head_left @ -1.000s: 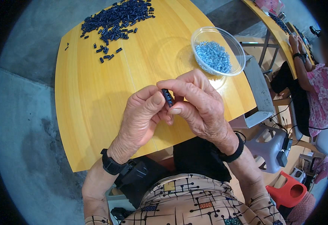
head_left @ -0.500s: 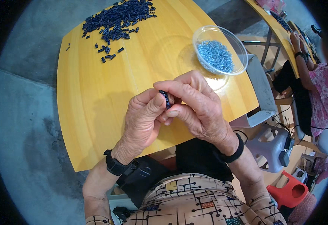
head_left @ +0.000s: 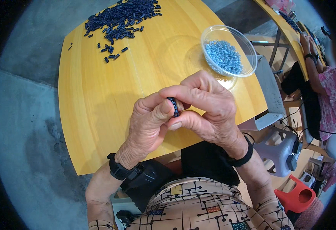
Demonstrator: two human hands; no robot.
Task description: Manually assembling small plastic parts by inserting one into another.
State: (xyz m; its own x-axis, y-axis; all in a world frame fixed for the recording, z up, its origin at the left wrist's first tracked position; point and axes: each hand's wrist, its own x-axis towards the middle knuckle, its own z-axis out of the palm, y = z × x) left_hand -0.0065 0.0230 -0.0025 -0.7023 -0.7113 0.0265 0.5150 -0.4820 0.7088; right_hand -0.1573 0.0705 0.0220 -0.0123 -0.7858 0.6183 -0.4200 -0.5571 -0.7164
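Above the near part of the table, my two hands meet around a small dark blue ridged piece (head_left: 173,107) with shiny spots along it. My left hand (head_left: 146,120) pinches it between thumb and forefinger. From the other side my right hand (head_left: 206,107) closes on it too, forefinger over its upper end and thumb at its lower end. Fingers hide part of the piece, so its full shape cannot be made out. Farther off lies a pile of small dark blue cylinders (head_left: 122,17), with several loose ones on its near side.
A clear round plastic bowl (head_left: 248,71) of small light blue transparent pieces (head_left: 224,56) stands right of my hands on the yellow wooden table (head_left: 95,115). Beyond the right edge are a grey metal box (head_left: 267,92), a pale stool (head_left: 275,147), a red stool (head_left: 296,195) and another person (head_left: 331,99) at a second table.
Both hands have shifted slightly right with the dark piece. My right thumb now sits lower, and more of the piece shows between the fingers. The table and bowl appear slightly shifted in view.
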